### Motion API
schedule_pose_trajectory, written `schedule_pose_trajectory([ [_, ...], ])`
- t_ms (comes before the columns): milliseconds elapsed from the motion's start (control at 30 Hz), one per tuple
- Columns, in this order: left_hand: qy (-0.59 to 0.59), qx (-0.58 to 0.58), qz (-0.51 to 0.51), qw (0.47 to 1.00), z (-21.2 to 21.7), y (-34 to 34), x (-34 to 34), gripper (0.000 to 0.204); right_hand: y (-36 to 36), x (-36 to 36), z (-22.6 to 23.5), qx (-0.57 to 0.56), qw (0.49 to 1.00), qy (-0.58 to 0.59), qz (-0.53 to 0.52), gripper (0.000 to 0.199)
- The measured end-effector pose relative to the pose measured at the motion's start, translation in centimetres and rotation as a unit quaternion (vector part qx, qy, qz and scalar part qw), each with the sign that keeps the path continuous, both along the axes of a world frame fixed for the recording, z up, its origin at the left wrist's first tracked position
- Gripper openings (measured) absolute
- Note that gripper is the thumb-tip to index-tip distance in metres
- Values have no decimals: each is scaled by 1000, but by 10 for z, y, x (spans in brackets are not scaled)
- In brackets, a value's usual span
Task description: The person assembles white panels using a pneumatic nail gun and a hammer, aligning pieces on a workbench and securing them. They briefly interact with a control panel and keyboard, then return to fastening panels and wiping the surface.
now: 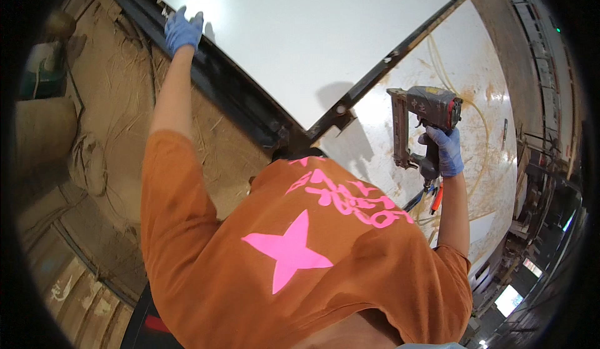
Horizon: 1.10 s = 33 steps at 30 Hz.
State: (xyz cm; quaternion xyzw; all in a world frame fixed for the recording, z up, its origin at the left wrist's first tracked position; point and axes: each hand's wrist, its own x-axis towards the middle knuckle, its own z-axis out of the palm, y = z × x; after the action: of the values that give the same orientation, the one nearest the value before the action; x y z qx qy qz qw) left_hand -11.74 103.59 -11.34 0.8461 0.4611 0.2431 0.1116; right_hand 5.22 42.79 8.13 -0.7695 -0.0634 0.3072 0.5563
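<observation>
Dusty brown floor point(109, 92) spreads out on our left, littered with pale strands, while a white tabletop stained with brown smears point(462, 55) lies on our right. Ahead of us is a large, flat, glossy white panel point(312, 24), one corner pointing toward our body, with black framing point(240, 92) running along its two near edges.

Our left hand point(184, 31), in a blue glove, reaches far forward and rests at the panel's left edge. Its thumb stands apart from the fingers; whether they are clamped on the rim we cannot tell.

Our right hand point(445, 149), gloved in blue too, has its fingers wrapped around the handle of a dark grey nail gun with a long, narrow magazine point(434, 106). We hold the tool over the stained tabletop, to the right of the panel and apart from it, its nose facing left. Behind it a thin yellow hose point(484, 124) curves across the surface, and a slim red-orange object point(437, 199) shows just beside our right forearm. We wear a rust-orange shirt with pink markings point(350, 286).
</observation>
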Motion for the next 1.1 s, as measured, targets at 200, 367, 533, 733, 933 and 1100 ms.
schedule_pose_trajectory([
  [200, -78, -91, 6, 993, -33, 7, 16, 73, 97, -32, -25, -9, 996, 51, 79, 31],
  [367, -200, -150, -3, 968, -36, -4, 20, 71, 143, -34, -41, -59, 987, 27, 144, 24],
  [533, -182, -145, 12, 972, -38, -10, 19, 71, 162, -29, -46, -102, 973, 5, 208, 24],
  [733, -161, -137, 29, 977, -32, -10, 18, 69, 173, -29, -45, -85, 970, 15, 225, 28],
  [933, -159, -122, 29, 979, -38, -9, 18, 68, 177, -28, -44, -105, 964, 5, 243, 28],
  [1100, -150, -140, 37, 978, -32, -15, 20, 68, 188, -36, -33, -200, 934, -86, 285, 28],
])
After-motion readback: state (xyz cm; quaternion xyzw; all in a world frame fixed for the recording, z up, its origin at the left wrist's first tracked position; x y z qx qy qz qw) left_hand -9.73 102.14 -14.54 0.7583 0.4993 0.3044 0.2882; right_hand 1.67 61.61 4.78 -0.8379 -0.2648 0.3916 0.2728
